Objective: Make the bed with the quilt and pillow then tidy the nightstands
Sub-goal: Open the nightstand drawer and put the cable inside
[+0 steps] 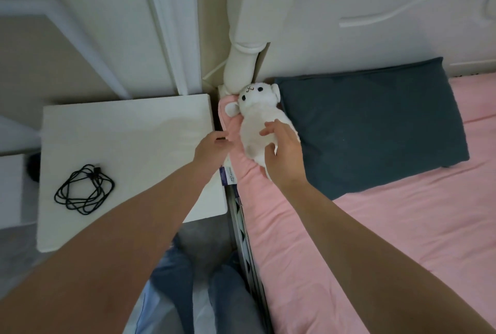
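We see both bare arms reaching from the bottom of the frame toward the bed's top-left corner, centre of frame.

Right hand (281, 151): on the small white plush toy with black bead eyes (257, 116), fingers spread over its lower body, thumb on the near side. Loose cupping contact; we cannot tell if it is a firm grip.

Left hand (212, 146): just left of the toy, over the edge of the pink quilt (375, 226), fingers partly curled. We cannot tell whether it pinches the fabric or only touches it.

The toy lies on its back, head toward the white carved headboard (375, 25), on the pink corner, just beside the left end of the dark teal rectangular pillow (375, 124).

The pillow lies flat at the head of the bed, centre right, close below the headboard. The quilt covers the mattress across the right half of the frame, with mild wrinkles.

The white square-topped nightstand (128, 146) sits left of the bed, centre left. A coiled black cable (84, 191) lies on its near left part, well apart from both hands.

Blue jeans-clad legs (188, 288) show at the bottom centre, between nightstand and bed.
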Demonstrator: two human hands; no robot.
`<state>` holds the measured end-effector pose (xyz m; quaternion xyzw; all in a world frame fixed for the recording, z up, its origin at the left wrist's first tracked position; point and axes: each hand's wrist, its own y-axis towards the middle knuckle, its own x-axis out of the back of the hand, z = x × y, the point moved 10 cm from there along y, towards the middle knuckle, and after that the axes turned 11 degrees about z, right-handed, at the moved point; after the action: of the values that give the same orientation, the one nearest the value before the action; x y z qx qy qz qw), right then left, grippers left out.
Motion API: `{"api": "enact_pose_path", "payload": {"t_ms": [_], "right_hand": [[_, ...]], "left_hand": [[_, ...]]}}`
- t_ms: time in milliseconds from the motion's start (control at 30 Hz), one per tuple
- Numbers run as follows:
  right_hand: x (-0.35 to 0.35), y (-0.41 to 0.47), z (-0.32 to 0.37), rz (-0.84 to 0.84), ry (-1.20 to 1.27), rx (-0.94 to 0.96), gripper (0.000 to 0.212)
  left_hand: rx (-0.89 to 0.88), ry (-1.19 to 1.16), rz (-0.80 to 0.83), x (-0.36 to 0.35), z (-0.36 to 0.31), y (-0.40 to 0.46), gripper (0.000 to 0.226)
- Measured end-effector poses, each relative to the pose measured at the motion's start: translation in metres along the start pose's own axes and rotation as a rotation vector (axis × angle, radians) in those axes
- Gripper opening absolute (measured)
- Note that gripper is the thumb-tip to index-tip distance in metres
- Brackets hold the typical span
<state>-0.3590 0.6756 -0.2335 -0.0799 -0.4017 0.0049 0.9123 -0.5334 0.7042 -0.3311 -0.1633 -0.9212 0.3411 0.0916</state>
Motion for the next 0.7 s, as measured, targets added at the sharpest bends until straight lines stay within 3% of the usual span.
{"api": "enact_pose_path", "payload": {"t_ms": [133,333,533,700], "right_hand": [[-0.007,-0.003,0.016,0.01,0.01,0.023,0.03],[-0.049,-0.013,0.048,0.173,-0.007,0.022,0.029],[-0.104,-0.034,0.072,0.33,-0.03,0.017,0.031],[-0.168,-0.071,0.059,0.494,-0.072,-0.13,0.032]], "left_hand": [[0.035,-0.048,0.012,0.016,0.005,-0.024,0.023],[0.112,-0.025,0.038,0.045,0.028,-0.073,0.021],[0.272,0.003,0.045,0.092,0.094,-0.127,0.026],[0.344,-0.071,-0.049,0.141,0.168,-0.163,0.025]]}}
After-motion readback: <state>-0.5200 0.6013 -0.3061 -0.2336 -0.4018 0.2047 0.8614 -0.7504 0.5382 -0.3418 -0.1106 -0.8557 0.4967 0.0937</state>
